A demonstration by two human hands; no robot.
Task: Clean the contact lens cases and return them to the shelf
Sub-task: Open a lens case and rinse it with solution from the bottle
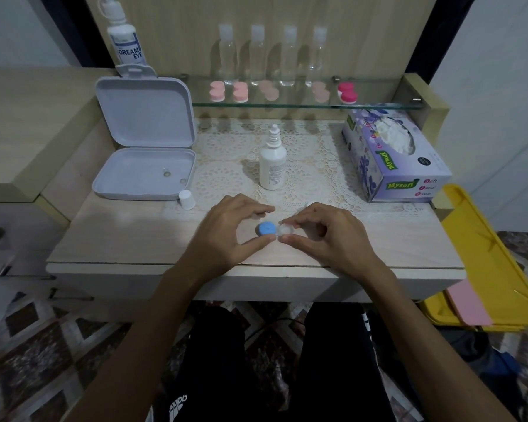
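Working on one contact lens case (272, 230) at the front of the desk (119, 239), between both hands. Left hand (226, 233) curling thumb and fingers round the blue-capped end (265, 229); right hand (323, 236) pinching the clear, uncapped end (285, 230) between thumb and forefinger. Holding something pale inside the right palm, possibly the removed cap; not possible to tell.

Standing uncapped just behind the hands: lens solution bottle (272, 161), with its small white cap (186, 198) lying apart, beside the open white storage box (144, 147). Suggesting cleaning in progress, not finished. Tissue box (393, 156) waiting at the right, tissue protruding; no tissue in either hand, so wiping apparently not yet begun on this case.

Resting on the glass shelf (287, 103): four pale pink cases (241, 92) and one bright pink case (347, 92), capped. Whether cleaned or awaiting cleaning, not determinable.

Judging progress: mid-task at best. Remaining for the case in hand: rinsing or wiping, recapping, returning to the shelf. Remaining for the shelved cases: unknown.
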